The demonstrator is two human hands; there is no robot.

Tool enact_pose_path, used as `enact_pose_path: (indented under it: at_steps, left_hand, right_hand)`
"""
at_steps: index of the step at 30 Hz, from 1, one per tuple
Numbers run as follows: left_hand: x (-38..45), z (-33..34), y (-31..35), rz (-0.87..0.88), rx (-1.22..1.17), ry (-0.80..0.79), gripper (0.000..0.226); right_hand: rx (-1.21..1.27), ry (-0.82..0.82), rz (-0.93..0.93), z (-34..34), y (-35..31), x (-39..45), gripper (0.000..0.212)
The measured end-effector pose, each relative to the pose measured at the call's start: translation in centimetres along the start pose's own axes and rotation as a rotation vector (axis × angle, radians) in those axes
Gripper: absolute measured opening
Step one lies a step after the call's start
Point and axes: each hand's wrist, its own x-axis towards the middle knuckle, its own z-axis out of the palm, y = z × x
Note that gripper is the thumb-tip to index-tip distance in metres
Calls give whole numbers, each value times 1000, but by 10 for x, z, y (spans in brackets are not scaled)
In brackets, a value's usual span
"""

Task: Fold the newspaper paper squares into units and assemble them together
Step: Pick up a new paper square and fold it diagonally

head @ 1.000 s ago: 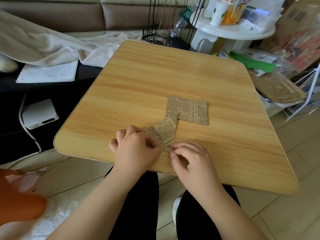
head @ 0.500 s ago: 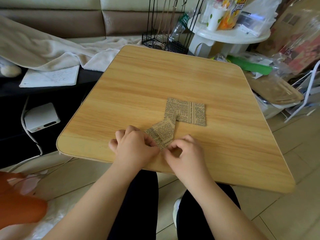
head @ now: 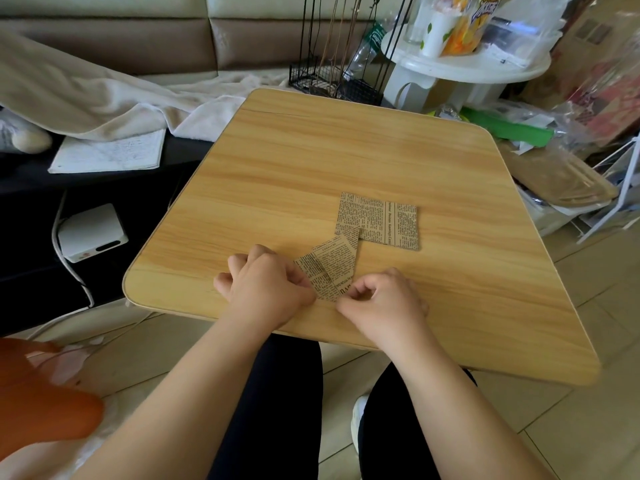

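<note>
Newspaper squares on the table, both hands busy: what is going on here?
A person is folding a newspaper piece at the near edge of the wooden table. The left hand and right hand pinch its near end with curled fingers. Another flat newspaper square lies just beyond, its corner overlapped by the piece being folded.

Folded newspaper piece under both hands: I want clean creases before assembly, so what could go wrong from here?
1. The folded piece is pinched only at its near corner by the left hand and the right hand, so it may pivot and crease crooked.
2. Its far tip overlaps the flat paper square; moving it could drag that square.
3. The work sits near the table edge, so the paper might slide off.
</note>
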Motion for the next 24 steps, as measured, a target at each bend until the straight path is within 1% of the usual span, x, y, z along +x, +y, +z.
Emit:
enact_pose_path:
  at_steps: [7,9,12,14,17,24]
  left_hand:
    - [2,0,-1,-13,-6,-9,7]
    - [2,-2,2,-22,3,-19,7]
    - [1,-2,3,-24,20,-23,10]
    - [1,-1,3,-17,21,-18,9]
    - [2,-2,0,-15,12,-25,5]
    - [4,-6,3,-35,15,-55,6]
  right_hand:
    - [29,-52,31,-3,3,5,15]
    - [7,-37,50,-1,2,7,16]
    - [-58,28,68,7,-5,6,26]
    - [-59,49,73,8,-7,5,27]
    - [-12,3,86,5,-4,9,21]
    - [113,-73,142,1,0,16,17]
